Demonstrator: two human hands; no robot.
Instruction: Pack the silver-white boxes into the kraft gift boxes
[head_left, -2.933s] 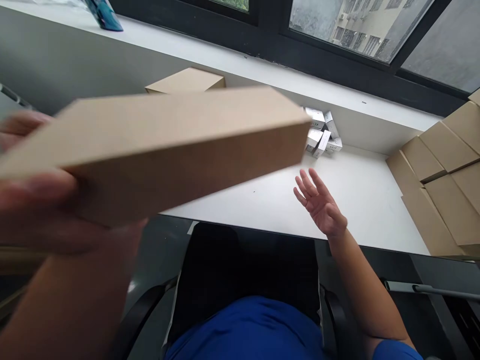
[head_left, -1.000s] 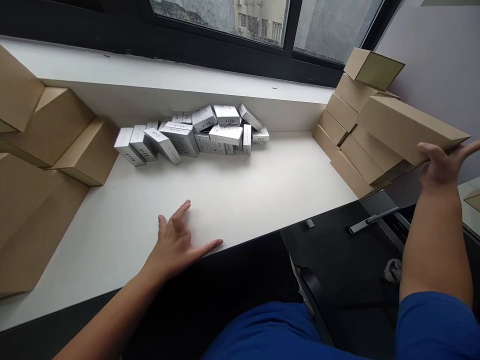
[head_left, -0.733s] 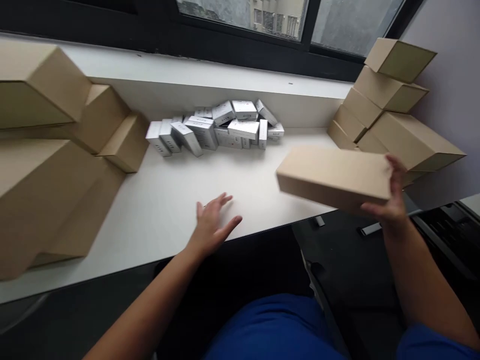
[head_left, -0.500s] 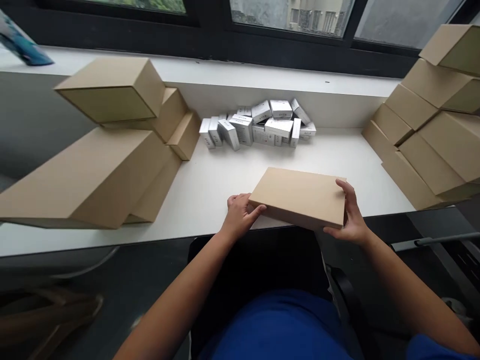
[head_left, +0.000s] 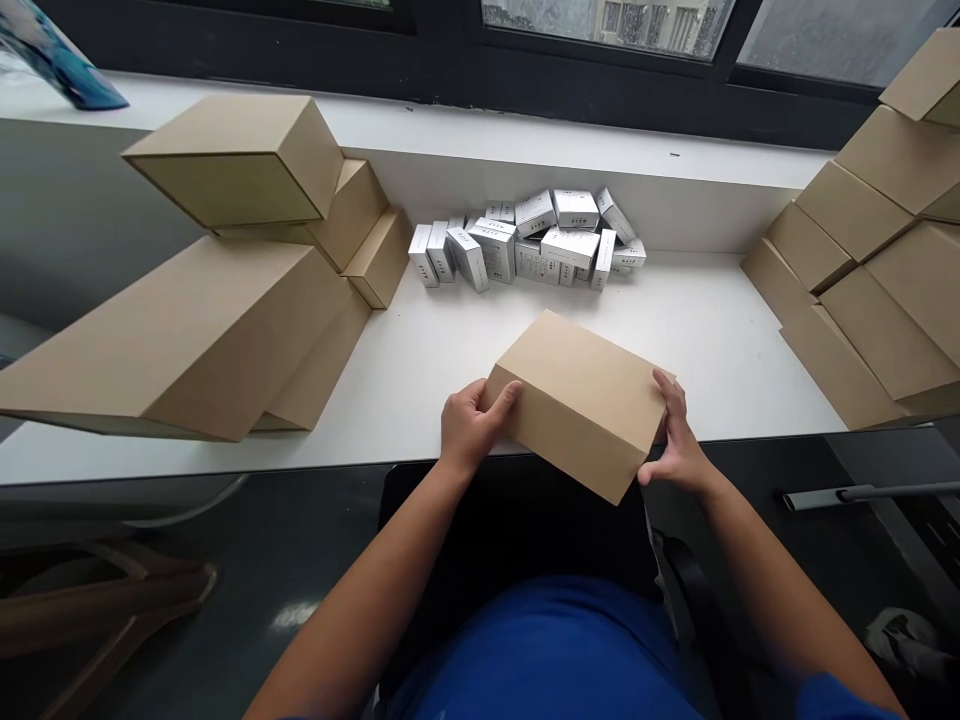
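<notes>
Between my hands is a plain brown cardboard box (head_left: 581, 385), turned at an angle and reaching over the front edge of the white table (head_left: 420, 375). My left hand (head_left: 474, 425) grips its left end, thumb on the near side and fingers out of sight behind. At the right end, my right hand (head_left: 676, 440) holds the corner, with fingers on the top edge and thumb low on the near side. The box's underside is hidden. Beyond it lies a heap of small white printed boxes (head_left: 532, 243) against the back wall of the table.
Brown boxes (head_left: 247, 310) are stacked on the left, and another tall stack of brown boxes (head_left: 862, 270) stands on the right. A white ledge (head_left: 480, 133) runs under the window. A wooden chair leg (head_left: 112, 620) shows at lower left, a grey metal bar (head_left: 840, 495) at right.
The brown box has turned clockwise and its near side has tipped into view, its right corner now closer to me. Both hands have stayed on it. The view has shifted slightly.
</notes>
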